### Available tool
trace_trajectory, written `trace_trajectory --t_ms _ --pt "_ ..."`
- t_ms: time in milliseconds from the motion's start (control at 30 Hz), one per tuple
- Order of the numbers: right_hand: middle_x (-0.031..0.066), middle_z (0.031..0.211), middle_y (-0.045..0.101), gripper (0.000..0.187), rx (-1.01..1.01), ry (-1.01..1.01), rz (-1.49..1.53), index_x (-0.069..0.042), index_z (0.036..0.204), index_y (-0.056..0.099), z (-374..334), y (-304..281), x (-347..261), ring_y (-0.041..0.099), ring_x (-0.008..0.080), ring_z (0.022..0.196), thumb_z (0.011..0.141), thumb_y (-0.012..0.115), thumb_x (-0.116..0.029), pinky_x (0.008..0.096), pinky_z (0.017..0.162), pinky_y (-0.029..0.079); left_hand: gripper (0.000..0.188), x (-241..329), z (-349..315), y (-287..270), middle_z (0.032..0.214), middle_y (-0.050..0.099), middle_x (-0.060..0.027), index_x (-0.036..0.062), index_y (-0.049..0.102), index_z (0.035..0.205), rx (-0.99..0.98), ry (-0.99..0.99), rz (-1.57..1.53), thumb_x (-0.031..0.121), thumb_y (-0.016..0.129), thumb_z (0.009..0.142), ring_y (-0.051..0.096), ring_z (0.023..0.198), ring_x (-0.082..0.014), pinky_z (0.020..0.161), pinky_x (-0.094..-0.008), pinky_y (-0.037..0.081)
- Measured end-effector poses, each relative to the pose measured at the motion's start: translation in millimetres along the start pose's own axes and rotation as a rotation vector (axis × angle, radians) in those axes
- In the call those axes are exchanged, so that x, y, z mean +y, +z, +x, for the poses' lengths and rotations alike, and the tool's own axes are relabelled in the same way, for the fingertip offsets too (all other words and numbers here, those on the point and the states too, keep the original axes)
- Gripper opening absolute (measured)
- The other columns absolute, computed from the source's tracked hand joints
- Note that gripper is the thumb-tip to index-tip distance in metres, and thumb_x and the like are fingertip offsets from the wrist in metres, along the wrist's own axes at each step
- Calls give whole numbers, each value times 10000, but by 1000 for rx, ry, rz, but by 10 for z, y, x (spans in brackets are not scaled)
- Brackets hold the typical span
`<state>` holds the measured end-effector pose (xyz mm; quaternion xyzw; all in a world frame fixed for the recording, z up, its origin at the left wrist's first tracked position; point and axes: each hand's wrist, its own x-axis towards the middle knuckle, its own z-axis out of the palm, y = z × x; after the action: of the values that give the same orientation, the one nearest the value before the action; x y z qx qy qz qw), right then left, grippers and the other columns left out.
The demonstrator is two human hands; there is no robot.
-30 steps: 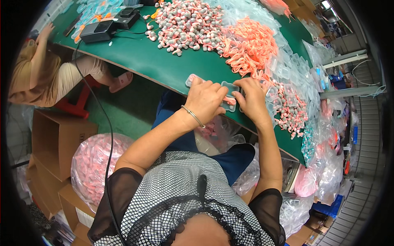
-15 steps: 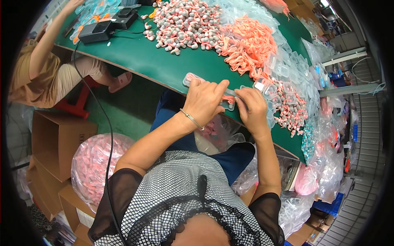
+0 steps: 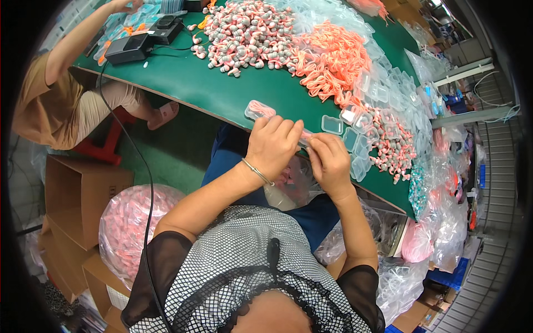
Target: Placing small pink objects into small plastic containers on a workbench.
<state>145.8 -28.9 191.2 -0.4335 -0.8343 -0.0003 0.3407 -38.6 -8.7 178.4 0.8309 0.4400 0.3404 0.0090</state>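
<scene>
1. Gripped between left hand (image 3: 272, 145) and right hand (image 3: 331, 162): small clear plastic box (image 3: 303, 142) holding coral cord (image 3: 306, 134), near front edge of green surface (image 3: 222, 99).
2. Steady with left; press gently, evenly with right; guard against pinching cord. Cannot tell lid fit.
3. Avoid nudging second clear plastic box (image 3: 253, 114), beside left knuckles.

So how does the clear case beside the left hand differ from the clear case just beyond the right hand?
The left-hand case has pinkish cord in it; the right-hand case shows none. The left hand partly hides the left-hand case, while the right-hand case shows nearly its whole outline above the right hand. Both are small, clear and rounded at the corners.
</scene>
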Motion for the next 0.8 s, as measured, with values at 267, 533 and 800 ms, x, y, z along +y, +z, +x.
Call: trace_trajectory --t_ms 267,533,800 --pt "148 1034 621 381 -83 76 23 -8 1097 622 92 -42 -40 604 349 957 729 725 -14 419 830 501 335 -231 197 -36 875 563 -19 98 627 977 -96 191 -25 282 754 727 570 853 -196 743 -362 398" --pt "160 940 602 310 -50 68 79 -1 1051 624 96 54 55 586 344 853 752 708 -7 427 739 486 273 -367 266 8 811 532 -22 104 633 891 -81 341 -76 311 747 755 571 794 -192 720 -359 385" --pt "127 990 620 300 -81 49 94 -29 1070 632 184 29 57 587 325 898 780 701 -51 421 796 461 258 -463 284 -56 787 536 -4 135 642 860 -8 359 -57 309 770 719 564 795 -185 749 -365 398"
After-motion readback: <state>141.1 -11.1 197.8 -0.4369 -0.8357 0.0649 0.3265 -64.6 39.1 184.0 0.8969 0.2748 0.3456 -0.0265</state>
